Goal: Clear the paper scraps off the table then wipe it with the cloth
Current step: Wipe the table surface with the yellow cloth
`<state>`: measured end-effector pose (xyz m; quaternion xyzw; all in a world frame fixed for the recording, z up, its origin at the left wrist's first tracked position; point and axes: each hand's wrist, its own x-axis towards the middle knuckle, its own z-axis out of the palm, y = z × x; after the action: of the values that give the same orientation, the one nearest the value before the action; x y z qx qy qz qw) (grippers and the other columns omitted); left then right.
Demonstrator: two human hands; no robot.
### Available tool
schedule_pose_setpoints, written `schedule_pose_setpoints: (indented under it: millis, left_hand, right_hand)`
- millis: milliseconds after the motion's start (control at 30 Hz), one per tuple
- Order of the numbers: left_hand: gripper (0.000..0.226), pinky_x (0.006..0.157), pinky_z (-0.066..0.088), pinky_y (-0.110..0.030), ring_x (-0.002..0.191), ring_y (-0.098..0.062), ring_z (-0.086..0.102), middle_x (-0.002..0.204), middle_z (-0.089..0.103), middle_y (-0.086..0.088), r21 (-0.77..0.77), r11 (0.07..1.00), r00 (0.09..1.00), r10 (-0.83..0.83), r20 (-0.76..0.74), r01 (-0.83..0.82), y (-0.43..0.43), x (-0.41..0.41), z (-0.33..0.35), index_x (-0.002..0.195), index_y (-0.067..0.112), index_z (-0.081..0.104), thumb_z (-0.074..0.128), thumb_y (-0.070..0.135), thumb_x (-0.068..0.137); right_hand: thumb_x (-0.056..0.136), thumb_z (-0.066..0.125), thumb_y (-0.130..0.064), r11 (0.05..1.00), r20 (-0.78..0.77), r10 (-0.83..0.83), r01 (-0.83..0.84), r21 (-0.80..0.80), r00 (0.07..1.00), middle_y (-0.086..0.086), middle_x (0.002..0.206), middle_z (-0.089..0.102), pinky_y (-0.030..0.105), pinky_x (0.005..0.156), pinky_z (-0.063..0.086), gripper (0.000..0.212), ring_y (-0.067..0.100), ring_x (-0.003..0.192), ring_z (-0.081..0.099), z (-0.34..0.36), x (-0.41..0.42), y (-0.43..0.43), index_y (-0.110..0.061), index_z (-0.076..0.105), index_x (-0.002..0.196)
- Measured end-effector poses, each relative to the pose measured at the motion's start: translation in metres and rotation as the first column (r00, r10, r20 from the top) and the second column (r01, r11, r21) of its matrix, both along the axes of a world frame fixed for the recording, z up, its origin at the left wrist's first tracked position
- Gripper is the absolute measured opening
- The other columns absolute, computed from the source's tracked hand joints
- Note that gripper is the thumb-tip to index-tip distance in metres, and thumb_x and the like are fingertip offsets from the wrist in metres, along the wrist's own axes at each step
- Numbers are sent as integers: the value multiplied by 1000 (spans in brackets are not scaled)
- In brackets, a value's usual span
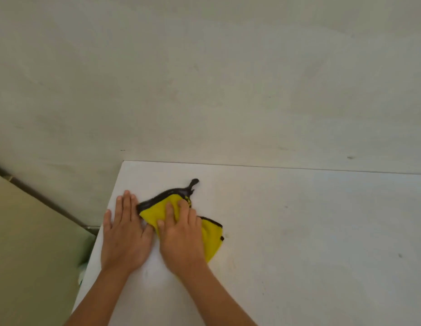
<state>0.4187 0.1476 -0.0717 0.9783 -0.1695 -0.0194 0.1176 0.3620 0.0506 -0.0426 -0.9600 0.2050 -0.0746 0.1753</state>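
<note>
Your left hand (124, 234) rests flat and empty on the table (299, 231) beside the cloth (155, 211), at the table's far-left corner; press evenly through your right hand (181, 236), its fingers spread on the cloth, and wipe in overlapping strokes.

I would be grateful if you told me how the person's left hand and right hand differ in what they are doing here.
The left hand lies flat on the bare table, while the right hand presses on the yellow cloth. The left hand is beside the cloth, nearer the table's left edge; the right hand covers the cloth's middle. Both are palm down.
</note>
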Motion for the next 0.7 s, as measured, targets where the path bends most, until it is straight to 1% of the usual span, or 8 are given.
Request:
schedule_pose_setpoints:
  millis: [100, 200, 333, 433, 500, 567, 633, 700]
  left_hand:
    - [88, 116, 1, -39, 145, -17, 1, 157, 2, -6, 21, 1000, 1000, 10, 1, -10, 0, 1, -2, 146, 6, 3, -4, 58, 75]
    - [88, 116, 2, -40, 145, -19, 2, 157, 3, -7, 25, 1000, 1000, 3, 4, -3, 0, -1, -1, 146, 5, 3, -3, 58, 76]
    - [88, 116, 1, -39, 145, -19, 1, 157, 3, -8, 32, 999, 1000, 11, 0, -12, -3, -2, 3, 146, 5, 3, -4, 57, 76]
    - [87, 116, 0, -39, 145, -18, 0, 157, 2, -7, 21, 1000, 1000, 19, 7, -19, -3, -2, 3, 146, 6, 2, -5, 56, 76]
    - [87, 116, -2, -38, 145, -18, -1, 157, 0, -6, 17, 1000, 1000, 17, 8, -17, -3, -2, 1, 146, 6, 1, -5, 57, 75]
    - [88, 116, -1, -38, 145, -18, 0, 157, 1, -6, 12, 1000, 1000, 6, 15, -7, -1, 0, -1, 146, 7, 3, -5, 58, 76]
    - [87, 116, -1, -38, 145, -18, 0, 157, 1, -6, 13, 1000, 1000, 6, 11, -6, 0, 0, -1, 146, 7, 3, -4, 59, 76]
    - [82, 116, -5, -36, 144, -15, -5, 157, -5, -4, 18, 1000, 1000, 17, -5, -16, -1, 0, -1, 146, 8, -2, 0, 57, 80]
  right_hand:
    - [81, 35, -42, 983, -38, -152, 147, -112, 988, 13, 107, 70, 33, 67, 56, 51, 29, 82, 69, -16, -28, -49, -15, 70, 108]
    - [88, 37, -35, 891, -21, -439, 432, -141, 898, 30, 114, 61, 50, 71, 53, 50, 46, 87, 62, -26, -78, -135, -5, 61, 119]
    - [97, 36, -21, 685, 101, -729, 722, 96, 678, 39, 120, 44, 57, 89, 40, 39, 52, 103, 46, -15, -115, -211, 8, 52, 118]
    - [97, 43, -20, 617, 119, -771, 689, 382, 625, 27, 118, 52, 43, 94, 36, 31, 40, 109, 48, -6, -86, -180, 4, 50, 115]
    - [97, 44, -29, 804, 136, -594, 585, 107, 793, 9, 106, 57, 30, 85, 38, 29, 29, 102, 55, -8, -61, -108, -10, 51, 117]
    - [97, 38, -32, 969, 202, -244, 248, 4, 948, 5, 104, 63, 26, 78, 46, 29, 25, 94, 61, -14, -52, -24, -16, 53, 117]
    - [96, 29, -33, 995, 79, -45, 52, -82, 996, 11, 104, 70, 27, 69, 54, 42, 26, 82, 68, -13, -53, 11, -16, 64, 110]
    - [92, 29, -35, 982, 42, -127, 132, -134, 991, 18, 100, 72, 34, 62, 56, 49, 33, 75, 69, -18, -58, -17, -14, 72, 104]
